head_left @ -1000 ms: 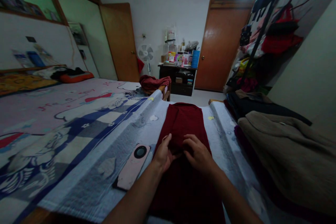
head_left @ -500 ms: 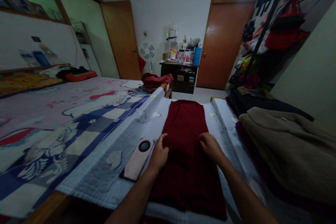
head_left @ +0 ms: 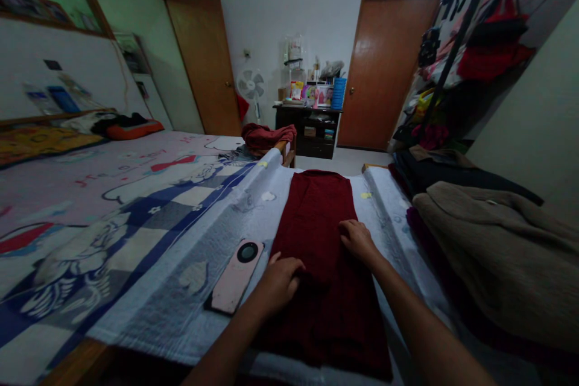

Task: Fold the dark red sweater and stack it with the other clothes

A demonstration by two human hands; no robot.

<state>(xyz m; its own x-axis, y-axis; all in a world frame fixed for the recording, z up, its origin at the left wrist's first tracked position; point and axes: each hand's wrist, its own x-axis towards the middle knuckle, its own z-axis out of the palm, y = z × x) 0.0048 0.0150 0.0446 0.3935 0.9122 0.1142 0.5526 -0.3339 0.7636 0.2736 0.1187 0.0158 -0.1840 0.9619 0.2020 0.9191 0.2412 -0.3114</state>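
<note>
A dark red folded garment (head_left: 316, 223) lies lengthwise on a pale blue bed cover (head_left: 190, 271); its exact kind is unclear. My left hand (head_left: 283, 280) rests across its left part, fingers apart and reaching over the cloth beside a small raised fold. On the right edge, higher up, my right hand (head_left: 357, 238) has its fingers curled against the fabric. The fingertips of that hand are partly hidden. Left of the garment lies a pink phone (head_left: 235, 280) with a round black camera ring, near my left wrist and apart from it.
To the right are stacked clothes, with a grey-brown coat (head_left: 502, 247) in front and dark clothing (head_left: 461, 175) behind. A patterned bed (head_left: 158, 193) spreads left. A reddish cloth bundle (head_left: 266, 137) sits on the bed's far corner. Beyond stand a fan (head_left: 251, 84) and black cabinet (head_left: 307, 129).
My left hand has moved from the garment's left edge inward and nearer to me, onto the cloth. My right hand has shifted slightly up and inward. The phone has stayed put.
</note>
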